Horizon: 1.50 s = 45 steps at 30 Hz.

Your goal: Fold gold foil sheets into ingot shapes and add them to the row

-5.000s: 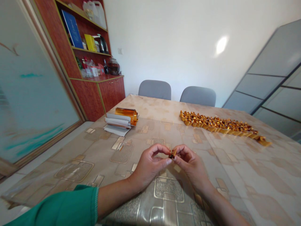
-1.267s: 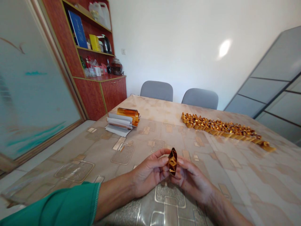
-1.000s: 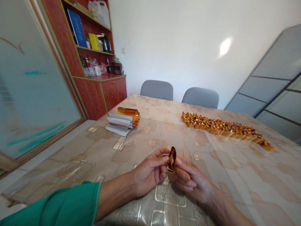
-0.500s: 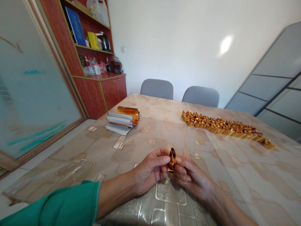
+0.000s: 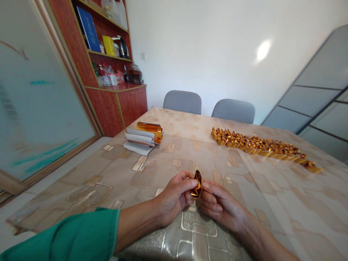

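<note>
Between my two hands, just above the near part of the table, is a small folded gold foil paper piece (image 5: pixel 197 185), held upright with its pointed end up. My left hand (image 5: pixel 178 194) pinches its left side between thumb and fingers. On the other side, my right hand (image 5: pixel 221 203) grips the right edge with thumb and forefinger, its other fingers curled below. A stack of gold and white foil paper sheets (image 5: pixel 140 141) lies farther back on the left. Rows of finished-looking folded gold pieces (image 5: pixel 261 146) stretch across the right side of the table.
A patterned, glossy cloth covers the table (image 5: pixel 103 170). Two grey chairs (image 5: pixel 182 102) stand at its far side against the white wall. A red-brown cabinet (image 5: pixel 116 108) with bottles and a kettle is at the back left, beside a frosted glass door (image 5: pixel 40 101).
The folded foil piece has tilted slightly and its opening looks wider, with both hands still on it. The whole view has shifted a little.
</note>
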{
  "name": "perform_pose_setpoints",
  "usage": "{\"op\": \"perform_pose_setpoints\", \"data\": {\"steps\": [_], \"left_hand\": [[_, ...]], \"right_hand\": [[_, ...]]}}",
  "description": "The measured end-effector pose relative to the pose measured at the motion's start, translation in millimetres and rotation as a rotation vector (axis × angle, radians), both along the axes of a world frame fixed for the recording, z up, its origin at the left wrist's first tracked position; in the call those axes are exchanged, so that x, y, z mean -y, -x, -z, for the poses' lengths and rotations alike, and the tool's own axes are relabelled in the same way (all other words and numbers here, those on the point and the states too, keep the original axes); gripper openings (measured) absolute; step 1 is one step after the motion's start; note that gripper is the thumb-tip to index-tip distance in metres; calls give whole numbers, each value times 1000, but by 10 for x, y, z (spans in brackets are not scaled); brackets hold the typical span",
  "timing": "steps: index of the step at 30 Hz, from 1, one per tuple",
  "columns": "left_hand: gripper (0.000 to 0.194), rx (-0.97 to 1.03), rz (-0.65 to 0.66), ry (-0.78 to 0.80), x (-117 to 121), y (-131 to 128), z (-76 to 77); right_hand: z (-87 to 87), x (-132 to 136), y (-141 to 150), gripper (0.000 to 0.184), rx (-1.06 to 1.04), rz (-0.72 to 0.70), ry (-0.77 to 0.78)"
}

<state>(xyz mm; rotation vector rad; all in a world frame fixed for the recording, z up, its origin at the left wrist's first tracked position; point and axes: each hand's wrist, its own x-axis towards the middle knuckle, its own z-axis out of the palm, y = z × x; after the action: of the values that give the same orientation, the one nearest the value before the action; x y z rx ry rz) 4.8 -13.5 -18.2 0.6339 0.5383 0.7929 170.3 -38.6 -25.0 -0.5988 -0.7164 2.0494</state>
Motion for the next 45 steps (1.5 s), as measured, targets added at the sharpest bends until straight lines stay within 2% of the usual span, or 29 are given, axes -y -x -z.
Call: {"op": "perform_pose_setpoints", "data": {"steps": [5, 11, 15, 19, 25, 30, 35, 39, 45], "left_hand": [[33, 44, 6, 32, 0, 4, -5], [34, -31, 79, 62, -17, 45, -15], [31, -60, 7, 62, 1, 33, -15], [30, 16, -34, 85, 14, 9, 0], [29, 51, 12, 78, 14, 1, -10], [31, 55, -45, 33, 32, -14, -18], [30, 122, 42, 69, 11, -13, -5], [27, 162, 41, 55, -7, -18, 13], [28, 172, 66, 59, 15, -23, 17]], "right_hand": [[15, 7, -5, 37, 12, 29, -5], [23, 6, -32, 25, 15, 15, 29], [22, 9, -26, 19, 2, 11, 42], [8, 8, -13, 30, 24, 5, 42], [1, 17, -6, 37, 0, 32, 25], [8, 11, 14, 42, -9, 38, 22], [6, 26, 19, 43, -10, 33, 10], [13, 41, 27, 46, -16, -31, -6], [5, 40, 43, 45, -38, 5, -54]]}}
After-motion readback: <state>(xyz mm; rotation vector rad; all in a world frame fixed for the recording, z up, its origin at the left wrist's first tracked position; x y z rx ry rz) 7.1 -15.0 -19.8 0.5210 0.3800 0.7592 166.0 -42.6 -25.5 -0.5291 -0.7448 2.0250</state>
